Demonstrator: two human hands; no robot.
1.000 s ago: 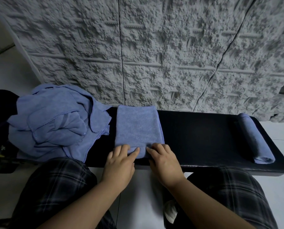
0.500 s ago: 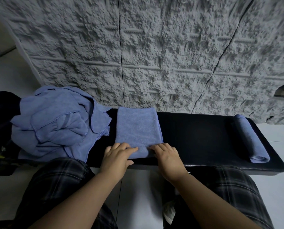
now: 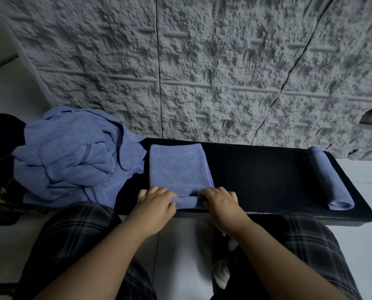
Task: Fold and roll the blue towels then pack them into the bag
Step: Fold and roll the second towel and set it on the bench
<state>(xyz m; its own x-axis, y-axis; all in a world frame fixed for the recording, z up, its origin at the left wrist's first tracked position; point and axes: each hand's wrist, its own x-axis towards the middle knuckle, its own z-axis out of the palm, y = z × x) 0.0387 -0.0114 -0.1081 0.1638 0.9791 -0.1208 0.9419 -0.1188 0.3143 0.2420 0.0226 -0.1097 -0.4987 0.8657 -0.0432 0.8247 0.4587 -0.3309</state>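
rolling is the step in hand: my left hand (image 3: 157,202) and right hand (image 3: 220,202) have their fingers curled over the near edge of the folded towel (image 3: 179,169), low in the middle of the frame on the black table (image 3: 267,169), gripping the first turn. next i should push the roll evenly toward the wall; no bag shows.

Light around me is dim, cool and bluish, with no glare. The black bench (image 3: 267,169) swallows detail. Wide-angle bending curves the wall (image 3: 202,61) panels' lines near the edges, and my forearms look slightly soft.
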